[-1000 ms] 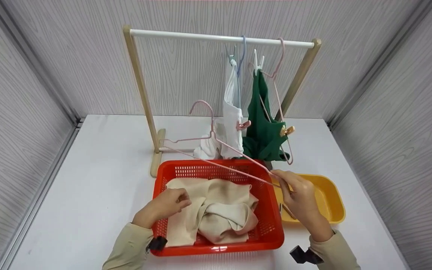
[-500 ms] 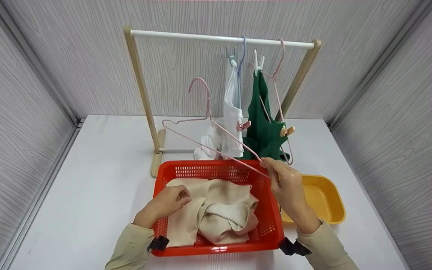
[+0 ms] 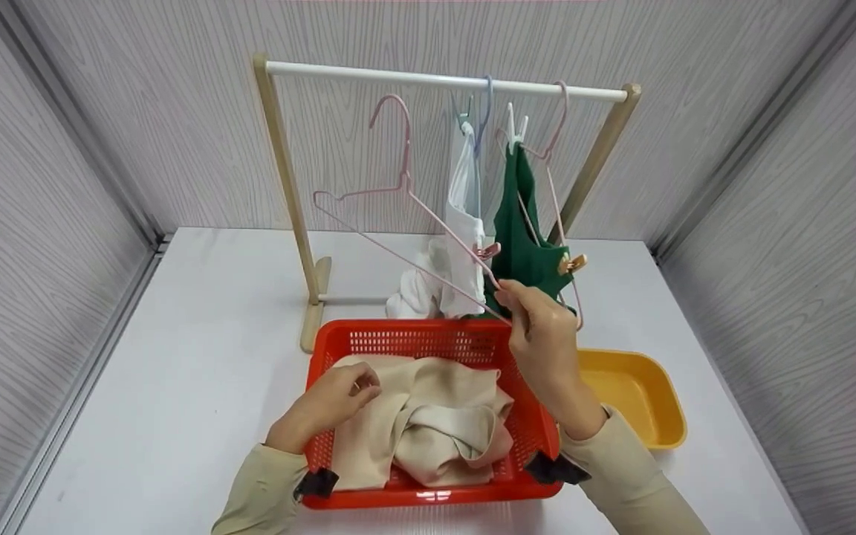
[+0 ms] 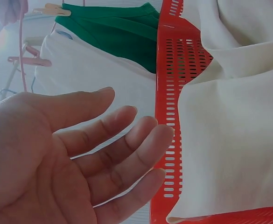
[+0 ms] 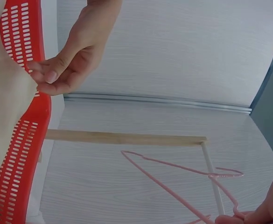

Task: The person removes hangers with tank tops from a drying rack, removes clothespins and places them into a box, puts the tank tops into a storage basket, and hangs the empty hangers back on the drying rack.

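Observation:
My right hand (image 3: 547, 345) pinches one end of a pink clothes hanger (image 3: 405, 180) and holds it up, its hook toward the rack. In the right wrist view the same hanger (image 5: 212, 176) overlaps the white rail, with fingertips on its near end. My left hand (image 3: 333, 397) hovers over the left side of a red basket (image 3: 432, 494), holding nothing; its loosely bent fingers show in the left wrist view. Inside the basket lies crumpled beige cloth (image 3: 428, 386). Behind it stands a small rack with a white rail (image 3: 368, 73) on wooden posts.
A white garment (image 3: 464, 223) on a blue hanger and a green garment (image 3: 521, 215) on another pink hanger hang at the rack's right half, held by clothespins. To the right of the basket sits a yellow tray (image 3: 669, 401). Panelled walls enclose the table.
My right hand has moved up and left from above the yellow tray, raising the pink hanger until its hook is close below the rail's height in view. The left hand stays nearly still.

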Tool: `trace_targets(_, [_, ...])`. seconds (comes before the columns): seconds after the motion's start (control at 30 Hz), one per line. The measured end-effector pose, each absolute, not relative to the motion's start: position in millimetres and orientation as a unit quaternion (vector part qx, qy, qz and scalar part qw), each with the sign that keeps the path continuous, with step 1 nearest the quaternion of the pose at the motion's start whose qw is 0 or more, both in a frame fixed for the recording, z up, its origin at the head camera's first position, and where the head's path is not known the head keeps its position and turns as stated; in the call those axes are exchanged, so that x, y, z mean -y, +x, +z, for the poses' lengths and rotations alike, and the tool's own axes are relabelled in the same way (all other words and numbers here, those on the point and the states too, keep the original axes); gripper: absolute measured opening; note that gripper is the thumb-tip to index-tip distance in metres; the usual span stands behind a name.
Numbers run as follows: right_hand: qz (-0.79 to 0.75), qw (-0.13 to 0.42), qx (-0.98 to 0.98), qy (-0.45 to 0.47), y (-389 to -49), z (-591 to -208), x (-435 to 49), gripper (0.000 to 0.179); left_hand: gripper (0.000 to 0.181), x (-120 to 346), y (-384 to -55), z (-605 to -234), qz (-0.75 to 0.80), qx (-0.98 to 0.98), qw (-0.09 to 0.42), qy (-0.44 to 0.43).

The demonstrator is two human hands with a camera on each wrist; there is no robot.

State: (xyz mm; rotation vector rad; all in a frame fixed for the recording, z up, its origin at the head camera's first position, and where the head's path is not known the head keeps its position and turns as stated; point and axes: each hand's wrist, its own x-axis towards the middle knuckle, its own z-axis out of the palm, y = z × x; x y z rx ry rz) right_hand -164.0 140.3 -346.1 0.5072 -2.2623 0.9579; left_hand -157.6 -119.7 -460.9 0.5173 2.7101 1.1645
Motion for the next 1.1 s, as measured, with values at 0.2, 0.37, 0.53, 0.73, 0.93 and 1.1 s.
trace_targets(0.2, [0.355,0.3,0.87,0.164,-171,-336,-125,0.019,0.008,119,-157,-464,0.388,-0.902,0.084,0.166])
trace_targets(0.37, [0.342,0.323,0.868,0.16,-181,-328,-113,0.018,0.01,119,-157,-467,0.39,-0.897,0.093,0.185])
trace_targets(0.53, [0.342,0.324,0.869,0.152,-189,-320,-101,0.019,0.01,119,-157,-467,0.385,-0.899,0.097,0.186])
trace_targets(0.73, [0.358,0.307,0.87,0.144,-198,-313,-86,0.021,0.011,121,-157,-469,0.381,-0.901,0.105,0.179])
trace_targets(0.93, [0.352,0.306,0.872,0.151,-209,-312,-72,0.021,0.012,122,-157,-469,0.382,-0.899,0.1,0.188])
trace_targets(1.1, [0.349,0.287,0.88,0.145,-216,-316,-62,0.022,0.013,122,-156,-471,0.39,-0.894,0.107,0.193])
